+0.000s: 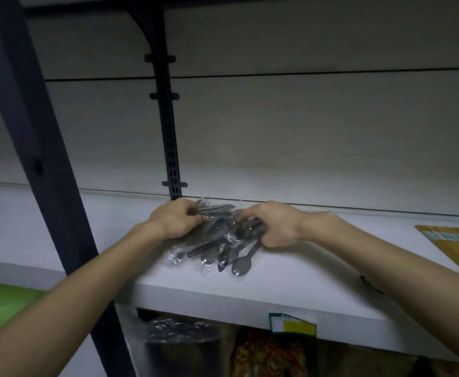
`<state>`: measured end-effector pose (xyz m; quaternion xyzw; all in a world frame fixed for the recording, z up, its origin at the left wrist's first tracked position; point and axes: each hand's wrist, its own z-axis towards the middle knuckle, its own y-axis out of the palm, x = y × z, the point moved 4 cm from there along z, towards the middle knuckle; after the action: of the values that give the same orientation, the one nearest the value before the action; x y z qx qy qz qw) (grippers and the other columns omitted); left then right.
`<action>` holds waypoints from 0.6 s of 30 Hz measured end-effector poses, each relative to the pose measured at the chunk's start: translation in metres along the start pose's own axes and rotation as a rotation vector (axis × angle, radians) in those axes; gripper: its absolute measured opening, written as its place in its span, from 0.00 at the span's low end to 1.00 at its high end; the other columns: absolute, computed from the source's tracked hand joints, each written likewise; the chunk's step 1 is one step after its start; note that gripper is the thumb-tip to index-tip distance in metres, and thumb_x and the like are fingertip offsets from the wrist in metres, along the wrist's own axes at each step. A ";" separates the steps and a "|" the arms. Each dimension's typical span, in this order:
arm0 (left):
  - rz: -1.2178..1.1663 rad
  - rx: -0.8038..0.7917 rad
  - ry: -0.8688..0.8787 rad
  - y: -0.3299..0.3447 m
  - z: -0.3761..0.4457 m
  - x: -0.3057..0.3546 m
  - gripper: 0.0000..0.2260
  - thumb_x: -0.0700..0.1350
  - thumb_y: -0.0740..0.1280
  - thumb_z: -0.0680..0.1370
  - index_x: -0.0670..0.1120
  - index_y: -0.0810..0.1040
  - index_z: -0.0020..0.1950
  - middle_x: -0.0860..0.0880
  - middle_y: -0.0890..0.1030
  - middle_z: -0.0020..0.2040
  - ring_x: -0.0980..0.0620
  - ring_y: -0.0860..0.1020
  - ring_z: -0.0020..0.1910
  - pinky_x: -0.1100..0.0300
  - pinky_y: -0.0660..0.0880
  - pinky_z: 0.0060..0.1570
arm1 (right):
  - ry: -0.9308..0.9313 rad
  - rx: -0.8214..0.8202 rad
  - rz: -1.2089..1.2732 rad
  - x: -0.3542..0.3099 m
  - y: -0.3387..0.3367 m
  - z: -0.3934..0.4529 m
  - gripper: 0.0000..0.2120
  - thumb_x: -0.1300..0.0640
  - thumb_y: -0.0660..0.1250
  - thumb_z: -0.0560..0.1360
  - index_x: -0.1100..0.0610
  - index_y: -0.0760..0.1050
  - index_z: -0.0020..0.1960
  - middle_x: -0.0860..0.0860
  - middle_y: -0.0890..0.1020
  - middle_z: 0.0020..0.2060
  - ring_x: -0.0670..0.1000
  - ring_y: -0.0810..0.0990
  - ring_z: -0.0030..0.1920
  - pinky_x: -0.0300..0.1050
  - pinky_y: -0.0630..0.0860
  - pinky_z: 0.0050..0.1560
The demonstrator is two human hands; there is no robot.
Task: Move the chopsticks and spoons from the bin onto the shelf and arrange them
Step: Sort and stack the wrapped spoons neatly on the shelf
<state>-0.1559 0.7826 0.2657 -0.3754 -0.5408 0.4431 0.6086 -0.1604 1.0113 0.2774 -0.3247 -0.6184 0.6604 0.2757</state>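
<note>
Both hands were on a heap of dark plastic spoons (pixel 220 240) sealed in clear wrappers, which lay on the white shelf (pixel 291 289) close to its back edge, just in front of the dark slotted upright (pixel 168 137) fixed to the pale back panel (pixel 304 131). The left hand (pixel 178 219) was at the heap's left end, its fingers curled round a few wrapped spoons near the back, with the thumb pressed onto the wrappers. The right hand (pixel 273 225) was at the heap's right end, its fingers curled under and gripping another bunch of spoons; exactly how many each hand held could not be told. The rest of the spoons fanned out toward the shelf's front edge, their bowls pointing at the camera, with crumpled clear wrapping round them. Well apart to the right, at the picture's edge, a flat stack of chopsticks (pixel 454 248) in yellow-brown packs lay on the same shelf. A green and yellow price tag (pixel 292 323) hung on the shelf's front face. Under the shelf stood a dark round container (pixel 182 346) covered in clear wrap, and beside it something orange and patterned, too blurred to name. A thick dark post (pixel 32 131) ran slantwise down the left side, and a green surface (pixel 2 303) showed at lower left.
</note>
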 end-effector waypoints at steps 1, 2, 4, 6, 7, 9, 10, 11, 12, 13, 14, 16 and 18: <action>-0.040 0.015 -0.009 0.000 0.001 -0.003 0.08 0.57 0.68 0.80 0.55 0.81 0.48 0.52 0.84 0.48 0.48 0.80 0.51 0.55 0.73 0.49 | 0.015 0.018 -0.007 0.000 -0.001 -0.003 0.31 0.63 0.64 0.66 0.46 0.75 0.68 0.47 0.81 0.63 0.52 0.78 0.64 0.45 0.76 0.63; -0.082 0.039 -0.028 -0.001 0.001 -0.005 0.08 0.57 0.69 0.79 0.54 0.83 0.47 0.52 0.84 0.46 0.49 0.80 0.49 0.56 0.73 0.47 | 0.032 0.037 -0.006 0.001 -0.001 -0.006 0.30 0.63 0.64 0.67 0.46 0.76 0.68 0.47 0.81 0.64 0.52 0.77 0.65 0.44 0.74 0.64; -0.120 0.111 -0.061 -0.003 0.001 -0.008 0.09 0.57 0.70 0.78 0.53 0.84 0.45 0.53 0.84 0.42 0.50 0.81 0.45 0.57 0.72 0.42 | 0.069 0.074 0.004 0.001 -0.002 -0.010 0.27 0.61 0.65 0.68 0.48 0.77 0.67 0.46 0.81 0.63 0.50 0.77 0.65 0.41 0.73 0.64; -0.112 0.165 -0.089 -0.004 0.001 -0.009 0.10 0.56 0.70 0.77 0.52 0.84 0.42 0.52 0.84 0.39 0.48 0.81 0.44 0.57 0.72 0.39 | 0.096 0.099 0.009 0.002 -0.001 -0.013 0.26 0.60 0.66 0.69 0.48 0.78 0.66 0.45 0.82 0.62 0.50 0.78 0.64 0.41 0.74 0.63; -0.132 0.174 -0.110 -0.004 0.001 -0.009 0.11 0.55 0.70 0.78 0.51 0.84 0.41 0.50 0.83 0.38 0.47 0.82 0.44 0.56 0.73 0.39 | 0.107 0.106 0.006 0.002 -0.001 -0.013 0.25 0.59 0.66 0.69 0.48 0.78 0.65 0.46 0.83 0.61 0.51 0.79 0.63 0.42 0.75 0.62; -0.190 0.171 -0.157 -0.005 0.000 -0.009 0.15 0.56 0.68 0.78 0.47 0.84 0.40 0.48 0.83 0.37 0.45 0.82 0.42 0.55 0.74 0.40 | 0.125 0.110 -0.022 0.003 -0.002 -0.014 0.24 0.57 0.67 0.69 0.48 0.78 0.64 0.47 0.83 0.59 0.52 0.79 0.61 0.44 0.76 0.59; -0.209 0.175 -0.176 -0.006 -0.001 -0.009 0.16 0.57 0.67 0.79 0.46 0.84 0.40 0.47 0.83 0.37 0.44 0.82 0.42 0.55 0.74 0.40 | 0.129 0.113 -0.042 0.004 -0.003 -0.015 0.23 0.55 0.67 0.69 0.48 0.78 0.63 0.48 0.83 0.58 0.53 0.79 0.60 0.44 0.76 0.57; -0.226 0.193 -0.191 -0.007 -0.001 -0.009 0.16 0.56 0.66 0.79 0.46 0.84 0.41 0.46 0.83 0.38 0.43 0.82 0.44 0.55 0.74 0.41 | 0.130 0.117 -0.057 0.005 -0.005 -0.015 0.21 0.54 0.68 0.69 0.48 0.78 0.63 0.48 0.83 0.57 0.53 0.80 0.59 0.43 0.76 0.54; -0.245 0.219 -0.208 -0.009 -0.002 -0.010 0.16 0.56 0.66 0.80 0.46 0.83 0.42 0.46 0.84 0.40 0.42 0.82 0.45 0.55 0.74 0.42 | 0.131 0.122 -0.065 0.006 -0.007 -0.015 0.20 0.53 0.68 0.69 0.47 0.79 0.61 0.48 0.84 0.56 0.53 0.80 0.58 0.43 0.75 0.52; -0.265 0.249 -0.223 -0.011 -0.003 -0.012 0.15 0.55 0.65 0.80 0.47 0.83 0.42 0.46 0.84 0.42 0.41 0.81 0.47 0.54 0.75 0.44 | 0.131 0.130 -0.071 0.008 -0.009 -0.015 0.18 0.53 0.69 0.70 0.47 0.79 0.60 0.48 0.84 0.54 0.53 0.80 0.57 0.42 0.74 0.50; -0.288 0.266 -0.232 -0.013 -0.004 -0.013 0.15 0.55 0.64 0.80 0.47 0.83 0.43 0.45 0.84 0.43 0.41 0.81 0.48 0.53 0.76 0.47 | 0.131 0.142 -0.076 0.010 -0.011 -0.015 0.16 0.52 0.70 0.70 0.47 0.80 0.58 0.47 0.84 0.54 0.52 0.80 0.56 0.42 0.74 0.49; -0.346 0.264 -0.241 -0.014 -0.007 -0.013 0.15 0.55 0.64 0.81 0.45 0.82 0.44 0.44 0.84 0.44 0.41 0.81 0.48 0.51 0.77 0.50 | 0.136 0.165 -0.084 0.015 -0.014 -0.017 0.13 0.51 0.70 0.71 0.47 0.80 0.55 0.46 0.84 0.53 0.51 0.80 0.55 0.42 0.73 0.48; -0.425 0.240 -0.260 -0.013 -0.008 -0.013 0.16 0.54 0.65 0.81 0.44 0.81 0.44 0.44 0.84 0.44 0.41 0.81 0.49 0.51 0.77 0.52 | 0.135 0.172 -0.124 0.018 -0.016 -0.018 0.11 0.49 0.70 0.72 0.47 0.80 0.54 0.46 0.84 0.52 0.52 0.79 0.55 0.42 0.69 0.46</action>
<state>-0.1466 0.7660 0.2725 -0.1187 -0.6245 0.4107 0.6536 -0.1584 1.0374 0.2913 -0.3049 -0.5584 0.6693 0.3836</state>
